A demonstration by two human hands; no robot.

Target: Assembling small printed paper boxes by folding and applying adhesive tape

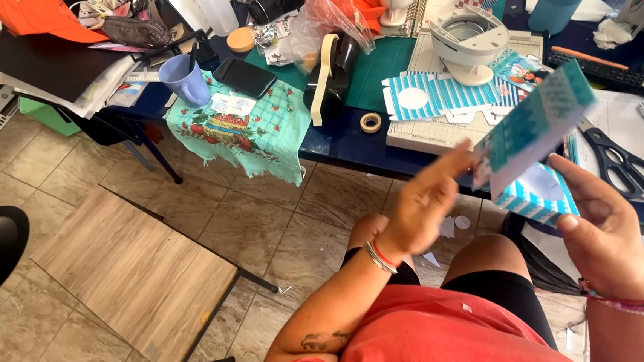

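- Right hand [605, 233] cupped under a small turquoise-and-white patterned paper box [539, 200], grip closed on its lower side, just above the lap.
- Left hand [422, 204] met the box's raised teal card flap [537, 124] at its lower left edge, fingertips pinching there; motion blur hid how firmly.
- Flap's long axis ran up and rightward, away from the left hand; the right hand sat nearer the box body.
- Beyond, on the dark blue bench [346, 145]: black-handled scissors [626, 160], flat striped blue-and-white card cut-outs [437, 93], a small roll of tape [370, 122], a white round plastic punch machine [469, 42].
- Farther left: a lilac mug [185, 81], a black phone [244, 77] on a green fruit-printed cloth [247, 129].
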